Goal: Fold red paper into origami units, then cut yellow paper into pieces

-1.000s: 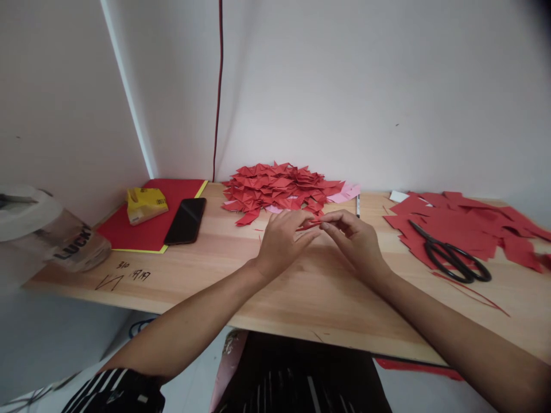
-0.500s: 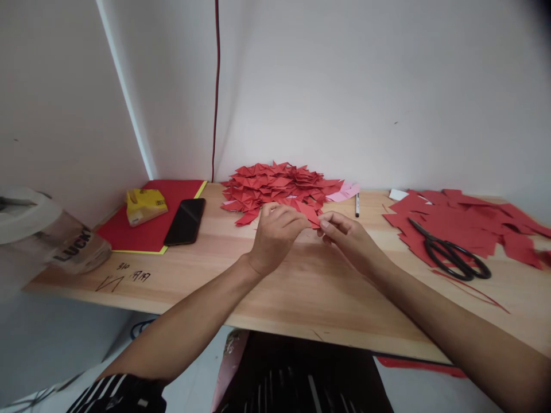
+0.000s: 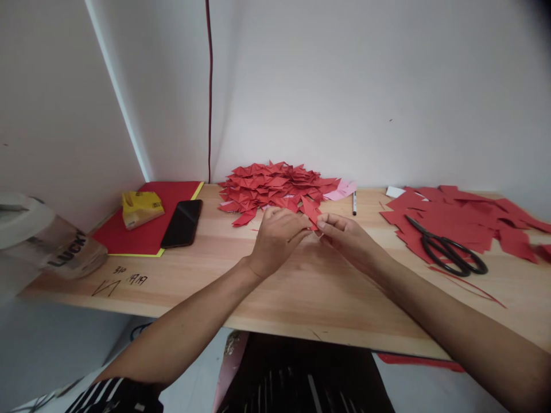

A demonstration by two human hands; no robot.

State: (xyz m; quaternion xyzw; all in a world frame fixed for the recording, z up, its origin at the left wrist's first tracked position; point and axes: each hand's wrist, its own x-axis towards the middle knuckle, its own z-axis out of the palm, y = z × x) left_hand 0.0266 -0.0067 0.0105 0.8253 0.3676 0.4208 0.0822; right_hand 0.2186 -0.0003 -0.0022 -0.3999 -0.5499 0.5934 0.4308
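Observation:
Between my two hands is a small folded piece of red paper [image 3: 313, 221], pinched at its edges just above the table. My left hand [image 3: 282, 232] is closed, with its fingers and thumb on the left side of the paper. My right hand [image 3: 344, 232] grips the right side between thumb and fingertips. Part of the paper is hidden behind my fingers. Right behind my hands lies a heap of folded red paper pieces [image 3: 267, 184], with a few pink paper pieces [image 3: 341, 190] at its right edge.
Black-handled scissors [image 3: 447, 249] lie on flat red paper sheets [image 3: 465, 221] at the right. A marker [image 3: 354, 203] rests near the wall. At the left are a phone [image 3: 182, 223], a yellow packet [image 3: 143, 209], a red folder [image 3: 114, 236] and a clear LUCKY container [image 3: 64, 244].
The view has shifted slightly to the right. The red paper between my fingers now stands more upright, showing a pointed shape, and my fingertips have moved a little on it.

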